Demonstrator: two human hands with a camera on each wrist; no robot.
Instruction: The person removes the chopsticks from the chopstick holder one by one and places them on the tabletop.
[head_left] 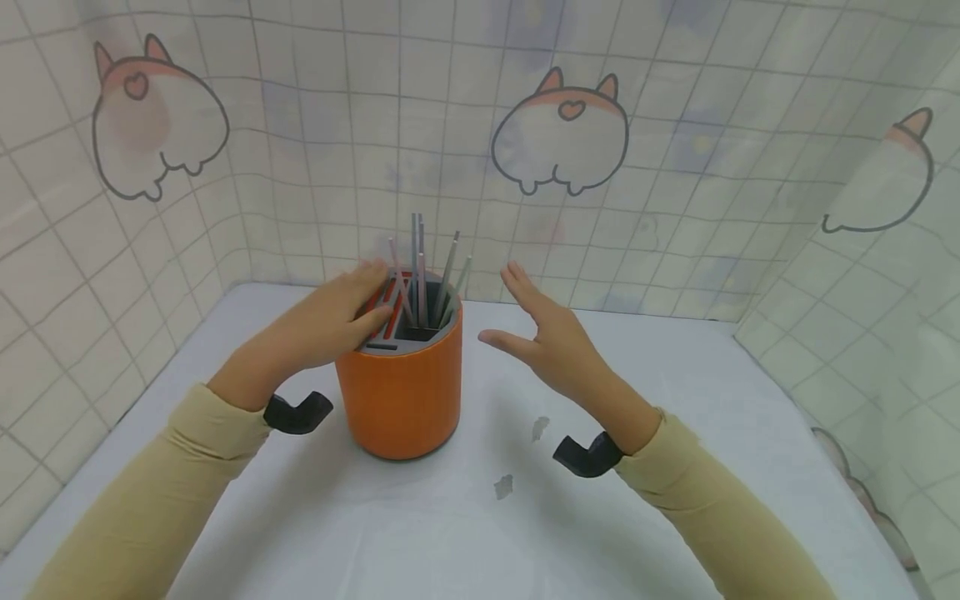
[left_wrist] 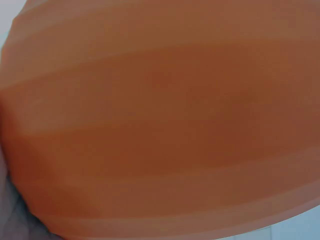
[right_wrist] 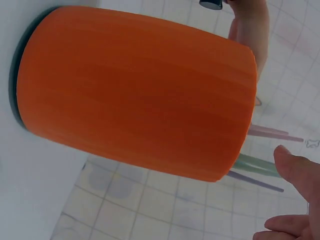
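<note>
An orange round utensil holder (head_left: 401, 404) with a grey slotted top stands upright on the table. Several thin pink, green and grey-blue chopsticks (head_left: 422, 283) lean in its open compartment, their ends well above the rim. My left hand (head_left: 318, 317) lies over the holder's left side, thumb and fingers extended along the top; the orange wall (left_wrist: 165, 125) fills the left wrist view. Apart from the holder, on its right, my right hand (head_left: 558, 342) hovers with fingers and thumb spread, holding nothing. In the right wrist view its thumb (right_wrist: 295, 167) appears close to the chopstick ends.
The white tabletop (head_left: 420, 542) has two small grey patches (head_left: 504, 487) right of the holder. A grid-patterned curtain (head_left: 675, 183) with cartoon animal drawings encloses the back and sides. Each wrist carries a black strap piece (head_left: 588, 456).
</note>
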